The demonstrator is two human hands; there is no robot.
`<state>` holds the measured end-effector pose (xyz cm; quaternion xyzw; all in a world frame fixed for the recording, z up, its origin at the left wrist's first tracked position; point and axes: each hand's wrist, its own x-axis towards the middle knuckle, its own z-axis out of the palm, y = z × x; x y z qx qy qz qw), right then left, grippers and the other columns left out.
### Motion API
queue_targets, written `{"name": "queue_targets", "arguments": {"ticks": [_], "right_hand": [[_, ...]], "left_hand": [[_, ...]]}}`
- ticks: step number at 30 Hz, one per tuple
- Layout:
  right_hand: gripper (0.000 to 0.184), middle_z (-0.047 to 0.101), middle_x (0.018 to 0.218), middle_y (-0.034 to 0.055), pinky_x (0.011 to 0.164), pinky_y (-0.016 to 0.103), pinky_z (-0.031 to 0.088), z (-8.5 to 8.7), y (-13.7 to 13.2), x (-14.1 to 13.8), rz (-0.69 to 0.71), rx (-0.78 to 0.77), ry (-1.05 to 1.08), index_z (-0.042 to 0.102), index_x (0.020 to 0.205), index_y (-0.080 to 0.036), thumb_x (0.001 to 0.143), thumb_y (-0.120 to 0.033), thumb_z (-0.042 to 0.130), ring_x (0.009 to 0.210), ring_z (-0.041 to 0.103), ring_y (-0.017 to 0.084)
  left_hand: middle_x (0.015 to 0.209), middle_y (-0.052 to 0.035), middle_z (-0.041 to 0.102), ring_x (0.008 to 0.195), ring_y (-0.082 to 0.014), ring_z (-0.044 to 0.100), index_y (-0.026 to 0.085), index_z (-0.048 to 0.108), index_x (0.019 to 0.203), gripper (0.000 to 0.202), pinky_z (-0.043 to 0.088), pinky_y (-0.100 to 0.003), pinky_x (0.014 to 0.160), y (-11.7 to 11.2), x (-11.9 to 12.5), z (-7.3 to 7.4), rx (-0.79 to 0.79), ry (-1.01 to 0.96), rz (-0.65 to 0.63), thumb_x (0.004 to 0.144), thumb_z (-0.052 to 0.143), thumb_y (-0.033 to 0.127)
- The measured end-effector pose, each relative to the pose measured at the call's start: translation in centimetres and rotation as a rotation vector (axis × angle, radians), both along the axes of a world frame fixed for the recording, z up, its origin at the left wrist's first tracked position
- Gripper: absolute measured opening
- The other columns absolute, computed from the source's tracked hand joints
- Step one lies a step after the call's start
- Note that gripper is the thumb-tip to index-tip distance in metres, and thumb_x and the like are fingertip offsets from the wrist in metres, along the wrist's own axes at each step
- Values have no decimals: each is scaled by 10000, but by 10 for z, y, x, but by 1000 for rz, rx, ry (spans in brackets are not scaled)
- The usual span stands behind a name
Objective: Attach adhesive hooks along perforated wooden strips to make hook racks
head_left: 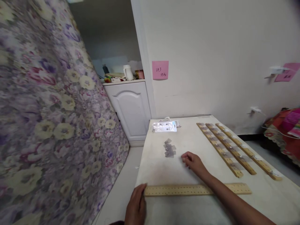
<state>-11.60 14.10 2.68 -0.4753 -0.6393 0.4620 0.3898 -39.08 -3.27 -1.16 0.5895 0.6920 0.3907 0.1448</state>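
A pale wooden strip with rows of small holes (178, 189) lies crosswise on the white-covered table. My left hand (136, 204) is closed at the strip's left end, its fingertips touching the end. Above the strip, my right hand (192, 161) has its fingers curled together; whatever they may hold is too small to make out. My right forearm passes over the strip and hides part of it. Just left of my right hand lies a loose pile of small clear square pieces (169, 150), which look like adhesive hooks.
Three wooden strips, the leftmost one (219, 149) included, lie side by side at the right, bearing clear hooks. Blister packaging (164, 127) sits at the table's far left. A floral curtain (53, 118) hangs on the left, and a wall with a pink note (160, 70) stands behind.
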Motion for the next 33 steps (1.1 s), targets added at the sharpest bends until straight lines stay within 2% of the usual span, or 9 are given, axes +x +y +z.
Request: {"name": "queue_targets", "arguments": {"ticks": [5,8,11,13,16,19,25,29,33], "right_hand": [[210,635,726,8,639,269,443,-19,37,-52,-123,104,-137,629,855,-196,705,-301,525,678,577,173],[135,618,664,-1,643,267,423,-25,44,-61,-110,113,-186,629,736,-194,699,-273,526,669,567,177],[118,586,597,-13,592,245,393,-26,36,-56,-42,110,-182,606,641,-186,694,-246,519,620,546,160],[109,569,584,-23,564,234,384,-26,26,-47,28,90,-128,615,684,-179,692,-243,527,587,535,145],[155,531,549,-50,503,226,376,-26,13,-33,92,-21,-17,607,793,-169,696,-271,542,482,504,118],[159,518,524,-53,463,222,357,-29,7,-24,66,-92,7,592,760,-162,704,-302,541,435,479,107],[129,522,533,-44,499,221,367,-34,4,-20,15,3,-36,599,724,-165,724,-271,526,493,496,111],[157,572,604,-32,463,216,369,-27,-4,-22,-9,-7,5,539,712,-177,772,-316,496,465,522,103],[183,612,649,-23,392,200,346,-16,-13,-30,73,-91,87,513,753,-182,793,-359,487,405,509,88]], "left_hand": [[1119,-45,642,1042,-206,599,247,623,1083,310,504,-321,899,5,0,7,27,-18,1,859,432,345],[1063,-43,659,984,-201,619,246,637,1049,290,520,-307,849,8,0,8,48,-30,9,860,442,347],[1053,-49,656,979,-200,619,239,634,1041,290,519,-309,843,9,0,7,43,-37,13,864,442,364],[1064,-46,651,990,-199,614,243,629,1046,288,513,-313,854,9,0,7,35,-40,15,863,449,374],[1062,-35,649,992,-199,611,253,623,1043,280,506,-318,861,10,2,7,23,-43,28,860,459,386],[1061,-31,644,994,-198,606,255,615,1041,276,499,-324,865,11,4,9,18,-47,53,866,448,387],[1078,-31,629,1015,-197,590,253,601,1054,272,484,-331,880,9,8,11,15,-50,56,876,430,368],[1064,-33,628,1003,-199,587,246,601,1044,262,481,-333,870,7,9,12,26,-54,65,879,427,351],[1049,-29,627,991,-193,586,247,596,1038,249,476,-327,862,6,11,12,36,-68,67,886,420,335]]}}
